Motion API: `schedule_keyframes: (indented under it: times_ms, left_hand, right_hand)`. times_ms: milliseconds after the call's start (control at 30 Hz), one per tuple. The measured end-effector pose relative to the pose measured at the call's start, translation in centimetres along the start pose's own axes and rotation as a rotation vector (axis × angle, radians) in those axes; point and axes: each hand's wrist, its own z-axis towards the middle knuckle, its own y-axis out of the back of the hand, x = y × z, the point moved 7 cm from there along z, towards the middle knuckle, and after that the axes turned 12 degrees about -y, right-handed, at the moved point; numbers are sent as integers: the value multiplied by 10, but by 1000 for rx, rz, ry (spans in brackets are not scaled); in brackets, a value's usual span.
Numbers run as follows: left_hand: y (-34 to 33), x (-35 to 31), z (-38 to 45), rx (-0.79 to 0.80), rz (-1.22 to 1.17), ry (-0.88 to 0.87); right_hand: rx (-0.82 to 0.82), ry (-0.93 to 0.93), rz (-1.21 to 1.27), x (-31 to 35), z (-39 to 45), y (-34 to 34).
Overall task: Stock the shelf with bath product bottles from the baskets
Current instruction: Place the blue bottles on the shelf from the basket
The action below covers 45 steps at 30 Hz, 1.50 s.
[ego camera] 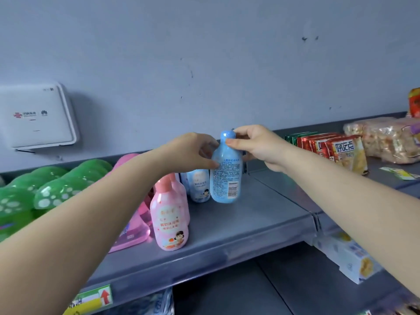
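Both your hands are on one blue bottle (225,173). Your right hand (256,146) pinches its cap, thumb and fingers curled round the top. Your left hand (193,153) holds the shoulder from the left side, thumb on the label. The bottle is upright, back label and barcode facing you, its base at or just above the grey shelf (245,223); contact is hard to tell.

Just left of it and slightly behind stands a second blue bottle (200,186), front label toward you, nearly touching. Further left and nearer the shelf edge is a pink bottle (170,220) with another pink bottle (181,201) right behind it. Your left forearm crosses over these and hides part of a pink refill pouch (129,230) lying to their left. Green mushroom-shaped items (52,187) fill the far left of the shelf.

To the right of the blue bottle the shelf surface is bare up to the seam with the next shelf section. Past that, red and yellow snack packs (336,151) and clear bagged snacks (384,137) sit under and beyond your right forearm. A white router (36,117) hangs on the wall at upper left. White boxes (350,258) sit on the lower shelf at right. A price tag (91,298) is on the shelf's front edge.
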Motion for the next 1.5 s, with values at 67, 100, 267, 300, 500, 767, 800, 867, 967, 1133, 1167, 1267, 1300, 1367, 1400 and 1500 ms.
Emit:
schedule_keyframes:
  times_ms: [67, 100, 267, 300, 500, 767, 800, 867, 967, 1133, 1167, 1267, 1300, 1367, 1400, 1500]
  left_hand:
    - [1, 8, 3, -1, 10, 39]
    - [1, 11, 4, -11, 18, 58]
    - [-3, 27, 13, -135, 33, 158]
    - [-4, 30, 16, -167, 34, 180]
    - [11, 47, 26, -336, -24, 259]
    - [20, 55, 20, -190, -334, 155]
    - [18, 53, 20, -147, -382, 122]
    - [15, 52, 21, -73, -470, 70]
    - [12, 57, 21, -12, -602, 65]
    - [22, 71, 17, -60, -467, 163]
    - [23, 72, 17, -60, -370, 178]
    - [25, 73, 18, -106, -179, 226]
    - [24, 74, 18, -120, -145, 240]
    - [23, 77, 18, -125, -95, 260]
    - [21, 79, 18, -119, -79, 269]
    - [15, 87, 17, -88, -49, 284]
  right_hand:
    - [5, -19, -7, 1, 10, -5]
    - [2, -29, -2, 1, 15, -6]
    - [-86, -54, -26, 10, 40, -6]
    - [-113, -45, -51, 14, 43, -7]
    - [-108, -14, -94, 30, 62, -14]
    - [293, 175, -159, 48, 75, -18]
    - [340, 201, -187, 50, 73, -20]
    - [378, 240, -205, 55, 71, -22]
    - [343, 277, -240, 61, 73, -22]
    - [173, 241, -235, 56, 82, -17]
    - [144, 234, -246, 55, 83, -18]
    - [81, 208, -281, 48, 86, -22]
    - [65, 196, -279, 45, 87, -25]
    - [46, 171, -266, 38, 90, -30]
    - [39, 158, -262, 34, 91, -32]
    - [12, 117, -282, 22, 96, -41]
